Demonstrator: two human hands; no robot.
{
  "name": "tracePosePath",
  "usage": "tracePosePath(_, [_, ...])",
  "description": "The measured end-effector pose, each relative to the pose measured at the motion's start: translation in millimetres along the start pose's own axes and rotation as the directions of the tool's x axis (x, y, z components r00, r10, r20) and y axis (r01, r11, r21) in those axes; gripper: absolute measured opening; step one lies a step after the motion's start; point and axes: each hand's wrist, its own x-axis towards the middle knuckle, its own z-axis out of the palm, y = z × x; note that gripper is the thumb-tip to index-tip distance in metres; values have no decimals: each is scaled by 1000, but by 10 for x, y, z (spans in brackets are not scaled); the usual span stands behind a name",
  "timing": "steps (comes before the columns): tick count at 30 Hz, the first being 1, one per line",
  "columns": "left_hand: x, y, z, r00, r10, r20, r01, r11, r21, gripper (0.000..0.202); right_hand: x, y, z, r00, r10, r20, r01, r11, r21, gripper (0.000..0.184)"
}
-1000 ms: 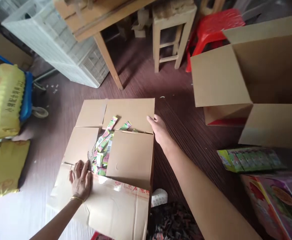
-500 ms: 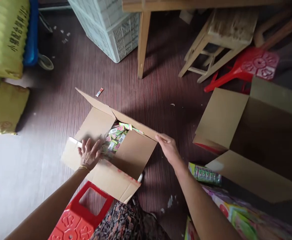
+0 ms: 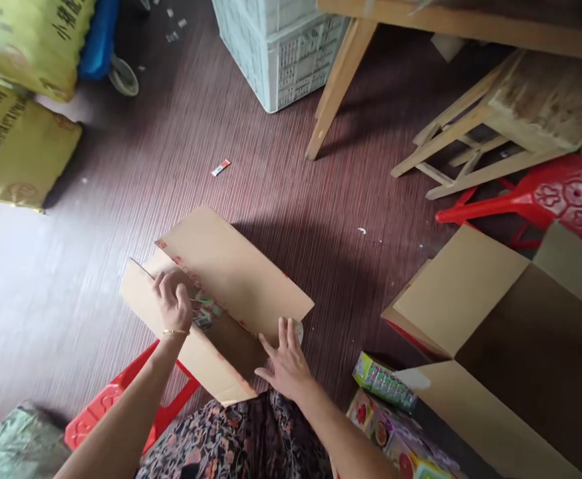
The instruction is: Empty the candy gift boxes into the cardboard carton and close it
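Observation:
A small cardboard box (image 3: 231, 266) sits on the floor in front of me, its far flap folded down over the top. Green and pink packets (image 3: 205, 311) show through the gap that is left. My left hand (image 3: 173, 299) curls its fingers over the left inner flap beside the packets. My right hand (image 3: 285, 362) lies flat with fingers spread at the box's near right corner, pressing on the flap's edge. The near flap (image 3: 191, 346) stands open below my left wrist.
A large open cardboard box (image 3: 500, 332) stands at the right, with colourful packages (image 3: 385, 382) near it. A red stool (image 3: 121, 406) is under my left arm. A white crate (image 3: 285, 53), a wooden table leg (image 3: 338, 83), a tipped wooden stool (image 3: 510, 126), a red plastic stool (image 3: 545, 196) and yellow sacks (image 3: 16, 126) stand around.
The far flap has been folded down over the packets. My right hand moved from the box's far right edge to its near right corner. The view shifted down and closer.

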Motion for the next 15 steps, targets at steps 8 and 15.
tracePosePath(8, [-267,538,165,835,-354,422,262,929,261,64,69,-187,-86,996,71,50,-71,997,9,75])
tracePosePath(15, [-69,843,172,819,-340,461,237,934,269,67,-129,103,-672,936,302,-180,-236,920,314,54])
